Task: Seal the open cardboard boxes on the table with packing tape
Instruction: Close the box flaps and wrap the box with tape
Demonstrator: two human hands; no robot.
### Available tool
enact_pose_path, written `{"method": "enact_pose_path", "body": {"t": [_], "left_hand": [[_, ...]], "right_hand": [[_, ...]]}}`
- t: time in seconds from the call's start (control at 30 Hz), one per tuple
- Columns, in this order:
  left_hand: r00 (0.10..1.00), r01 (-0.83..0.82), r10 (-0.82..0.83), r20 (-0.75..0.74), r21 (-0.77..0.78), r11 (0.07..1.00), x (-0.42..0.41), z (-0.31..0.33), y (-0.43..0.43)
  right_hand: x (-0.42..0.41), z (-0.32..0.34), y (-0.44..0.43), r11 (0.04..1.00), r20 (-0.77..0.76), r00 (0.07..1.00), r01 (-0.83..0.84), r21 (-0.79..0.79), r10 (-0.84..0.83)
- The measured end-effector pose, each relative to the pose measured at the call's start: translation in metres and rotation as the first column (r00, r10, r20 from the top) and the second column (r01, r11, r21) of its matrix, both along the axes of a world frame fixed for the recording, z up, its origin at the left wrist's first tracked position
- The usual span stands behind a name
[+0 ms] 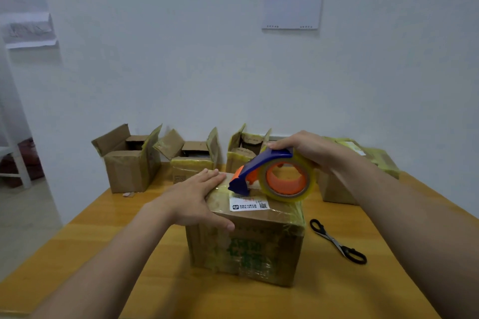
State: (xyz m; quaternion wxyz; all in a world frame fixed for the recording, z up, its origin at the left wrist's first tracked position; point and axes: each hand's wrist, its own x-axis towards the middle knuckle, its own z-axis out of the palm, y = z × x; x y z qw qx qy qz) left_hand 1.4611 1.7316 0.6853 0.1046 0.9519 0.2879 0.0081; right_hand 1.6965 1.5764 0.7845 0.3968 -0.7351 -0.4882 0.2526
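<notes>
While the left hand [197, 197] presses flat, fingers [211, 176] straight and together, on the centre-frame box [246, 246], the right hand [305, 147] curls round the tape dispenser [259, 166] on its top seam; three open boxes [129, 163] across mid-frame on the desk [103, 241] await sealing.

Person's left hand [197, 197] and right hand [305, 147]: bare. The left forearm [108, 254] and right forearm [404, 215] are bare too, right to the frame edge (upper arms out of view). Slim wrists. Fingernails short and plain where visible.
</notes>
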Motion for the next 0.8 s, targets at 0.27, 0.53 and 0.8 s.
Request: {"method": "enact_pose_path", "body": {"t": [0.27,0.53,0.8], "left_hand": [[0.991,0.006,0.005,-0.134,0.08,0.997,0.009,0.009,-0.003],[0.993,0.106,-0.094,-0.072,0.202,0.974,0.051,0.007,-0.055],[0.995,0.098,-0.092,-0.039,0.204,0.974,0.05,-0.007,-0.054]], "right_hand": [[0.04,-0.01,-0.036,0.994,0.035,0.994,0.106,-0.028,-0.105],[0.048,-0.022,-0.028,0.993,0.034,0.992,0.117,0.03,-0.118],[0.047,-0.018,-0.042,0.996,-0.014,0.996,0.088,0.015,-0.088]]}}
